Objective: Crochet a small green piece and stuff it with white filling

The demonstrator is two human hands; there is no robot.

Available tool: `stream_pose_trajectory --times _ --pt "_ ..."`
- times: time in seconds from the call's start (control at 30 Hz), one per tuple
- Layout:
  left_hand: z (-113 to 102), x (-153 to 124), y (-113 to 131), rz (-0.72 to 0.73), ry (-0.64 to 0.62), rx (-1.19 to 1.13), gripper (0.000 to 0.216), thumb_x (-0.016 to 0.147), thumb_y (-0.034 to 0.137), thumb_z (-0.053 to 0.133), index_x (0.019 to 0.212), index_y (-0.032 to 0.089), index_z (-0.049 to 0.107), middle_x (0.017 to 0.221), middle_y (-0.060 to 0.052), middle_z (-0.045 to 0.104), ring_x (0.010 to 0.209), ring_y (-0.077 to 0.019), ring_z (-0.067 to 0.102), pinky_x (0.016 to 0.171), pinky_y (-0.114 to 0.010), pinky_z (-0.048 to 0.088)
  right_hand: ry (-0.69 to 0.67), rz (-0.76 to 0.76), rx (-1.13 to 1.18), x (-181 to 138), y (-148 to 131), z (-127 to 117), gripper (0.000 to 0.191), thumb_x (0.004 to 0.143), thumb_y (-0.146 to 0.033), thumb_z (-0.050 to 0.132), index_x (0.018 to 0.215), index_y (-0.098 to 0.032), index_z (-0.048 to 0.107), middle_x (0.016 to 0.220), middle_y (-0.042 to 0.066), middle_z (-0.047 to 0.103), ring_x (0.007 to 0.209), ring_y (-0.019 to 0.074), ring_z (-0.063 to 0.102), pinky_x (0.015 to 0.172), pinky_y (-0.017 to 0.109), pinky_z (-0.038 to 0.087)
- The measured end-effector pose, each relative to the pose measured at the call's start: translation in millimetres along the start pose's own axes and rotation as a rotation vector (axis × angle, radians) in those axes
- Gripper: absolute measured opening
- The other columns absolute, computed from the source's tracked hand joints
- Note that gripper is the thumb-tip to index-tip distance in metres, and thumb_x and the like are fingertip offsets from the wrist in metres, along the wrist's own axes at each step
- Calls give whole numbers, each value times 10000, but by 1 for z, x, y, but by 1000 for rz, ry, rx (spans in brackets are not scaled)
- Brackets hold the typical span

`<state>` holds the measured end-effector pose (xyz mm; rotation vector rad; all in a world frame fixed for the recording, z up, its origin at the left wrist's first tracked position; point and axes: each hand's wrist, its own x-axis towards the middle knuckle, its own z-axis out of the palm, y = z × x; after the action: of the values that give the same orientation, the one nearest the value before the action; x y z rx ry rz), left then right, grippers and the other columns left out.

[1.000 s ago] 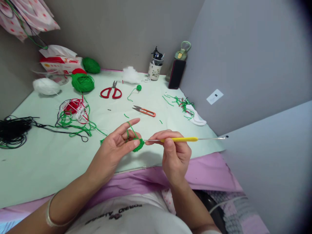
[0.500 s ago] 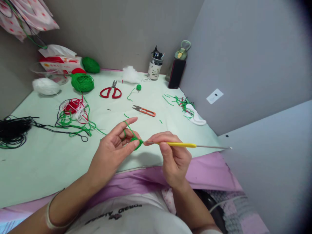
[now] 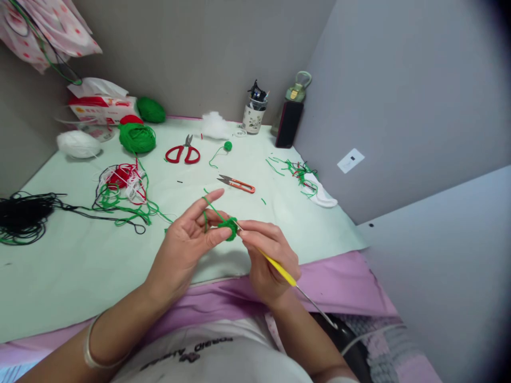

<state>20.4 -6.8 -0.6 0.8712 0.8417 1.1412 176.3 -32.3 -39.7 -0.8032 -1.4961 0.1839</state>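
The scissors (image 3: 184, 152) have grey metal blades and smooth red handles that look like plastic. Nearer the wearer than the scissors, the hook (image 3: 280, 270) pairs a smooth yellow plastic-looking handle with a shiny metal shaft, beside a rough, matt green yarn piece (image 3: 230, 229). Right of the scissors, the phone (image 3: 289, 124) is dark and smooth-faced. Under them, the table cover (image 3: 331, 229) looks like matt cloth.

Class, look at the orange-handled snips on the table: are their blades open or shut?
Open: the snips lie with their two blades apart, a gap showing between the tips.
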Motion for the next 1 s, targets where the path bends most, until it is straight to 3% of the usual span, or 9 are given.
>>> stream_pose_trajectory --times 0.27,0.47,0.57,0.63,0.7,0.8,0.87,0.93,1.0 --pt "5 -1 2 -102 -99 -17 654 793 201 888 1405 260 665 850 35 701 860 -136 640 870 -255 510 33 239 200 12 0 7 252 982 -125 649 1069 -312 793 1021 39 816 995 210 760 868 408 637" --pt "-11 5 15 39 79 82 480 867 373 826 1322 266 715 1159 -36 775 902 -170 685 846 -277 561 199 546 425 25 9 -3 96 946 -313 726 926 -232 773 893 27 798 808 176 766 729 318 656" --pt "-35 11 27 58 25 288 423 881 471 783 1269 303 765 1227 -59 779 1007 -248 703 837 -309 585 189 546 446 29 9 -10 109 936 -335 743 926 -232 777 900 28 801 812 173 768 734 306 654" --pt "-50 15 38 69 -2 603 311 869 526 782 1064 292 845 1189 -56 790 1037 -273 696 799 -284 574 163 512 429 31 7 -14 106 946 -334 737 933 -240 785 909 30 799 830 173 760 739 306 648" --pt "-60 16 49 164 109 807 236 850 534 799 915 313 850 1269 15 749 1201 -298 626 783 -251 561 130 479 425 32 3 -17 93 954 -316 732 938 -249 795 914 29 796 849 172 749 741 301 637" --pt "-59 14 58 184 152 603 229 852 516 802 934 304 826 1354 28 697 1284 -352 578 739 -285 597 75 452 450 33 -1 -17 84 963 -277 726 945 -267 807 915 19 794 873 165 737 749 288 615" --pt "-47 9 55 100 -27 310 372 848 582 773 1081 296 820 1438 -52 665 1296 -421 589 715 -365 638 44 451 464 33 -4 -15 93 967 -271 722 950 -278 813 910 16 793 879 169 735 752 295 609" --pt "-28 6 49 -11 -234 112 599 804 695 754 1259 306 774 1530 -106 603 1380 -470 538 848 -488 651 21 451 472 33 -7 -12 93 966 -281 723 953 -287 815 906 16 790 875 180 736 741 311 611" --pt "-7 6 43 -76 -327 -9 758 765 795 722 1349 312 730 1533 -125 606 1439 -449 500 974 -521 607 -8 441 478 32 -10 -9 96 968 -282 721 959 -292 816 909 17 791 880 191 740 756 333 616"
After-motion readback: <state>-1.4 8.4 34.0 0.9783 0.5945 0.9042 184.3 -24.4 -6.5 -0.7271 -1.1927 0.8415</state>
